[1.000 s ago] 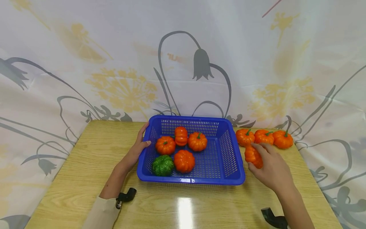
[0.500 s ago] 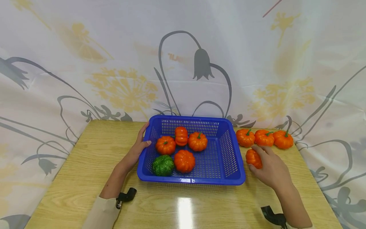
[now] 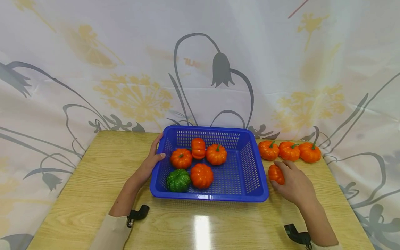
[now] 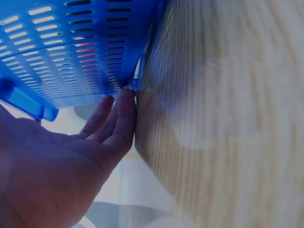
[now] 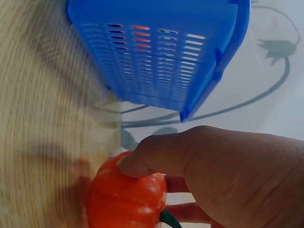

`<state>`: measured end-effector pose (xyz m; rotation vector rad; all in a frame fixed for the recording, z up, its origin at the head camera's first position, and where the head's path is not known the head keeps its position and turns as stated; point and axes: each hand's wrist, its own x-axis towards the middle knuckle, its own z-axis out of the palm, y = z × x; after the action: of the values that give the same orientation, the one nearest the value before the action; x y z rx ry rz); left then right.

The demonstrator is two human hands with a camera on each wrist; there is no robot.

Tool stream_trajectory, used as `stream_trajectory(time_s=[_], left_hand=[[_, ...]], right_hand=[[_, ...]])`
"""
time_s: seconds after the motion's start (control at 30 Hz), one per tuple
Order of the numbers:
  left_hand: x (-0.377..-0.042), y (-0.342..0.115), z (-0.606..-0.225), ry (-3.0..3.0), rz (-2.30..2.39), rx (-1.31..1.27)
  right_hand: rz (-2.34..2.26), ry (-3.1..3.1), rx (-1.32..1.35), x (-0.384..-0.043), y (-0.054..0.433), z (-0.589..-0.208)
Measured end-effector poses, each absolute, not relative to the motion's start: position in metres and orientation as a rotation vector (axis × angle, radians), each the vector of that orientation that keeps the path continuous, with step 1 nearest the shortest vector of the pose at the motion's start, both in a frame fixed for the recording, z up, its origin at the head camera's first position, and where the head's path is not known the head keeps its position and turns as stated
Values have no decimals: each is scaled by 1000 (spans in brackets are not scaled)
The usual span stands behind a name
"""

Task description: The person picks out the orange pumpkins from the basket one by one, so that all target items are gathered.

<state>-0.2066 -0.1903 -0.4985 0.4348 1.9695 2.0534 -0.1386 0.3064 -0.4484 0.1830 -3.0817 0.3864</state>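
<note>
A blue perforated plastic basket (image 3: 207,198) stands on the table with several orange-red pumpkins, such as the front one (image 3: 201,176), and a green pumpkin (image 3: 178,180) in its left part. My left hand (image 3: 147,167) holds the basket's left side, thumb over the rim and fingers along the outer wall. In the left wrist view its fingertips (image 4: 126,95) are at the basket's lower edge. To the right of the basket, my right hand (image 3: 295,183) grips a small orange pumpkin (image 3: 276,174) between thumb and fingers. Its green stem points toward the palm in the right wrist view.
Three more orange pumpkins stand in a row behind the right hand: a left one (image 3: 268,150), a middle one (image 3: 289,151) and a right one (image 3: 309,152). The wooden table (image 3: 175,225) ends at a patterned cloth backdrop (image 3: 125,62). Black cameras are strapped to both wrists.
The right hand and its pumpkin have come down slightly toward the near side, away from the back row. The left hand and the basket have stayed put.
</note>
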Motion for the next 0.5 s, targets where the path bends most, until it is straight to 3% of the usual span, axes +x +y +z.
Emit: stream_trajectory(time_s=[0.5], left_hand=[[-206,-190,-498,1989,2043,433]], right_hand=[[372,-3106,134,-142,308,-456]])
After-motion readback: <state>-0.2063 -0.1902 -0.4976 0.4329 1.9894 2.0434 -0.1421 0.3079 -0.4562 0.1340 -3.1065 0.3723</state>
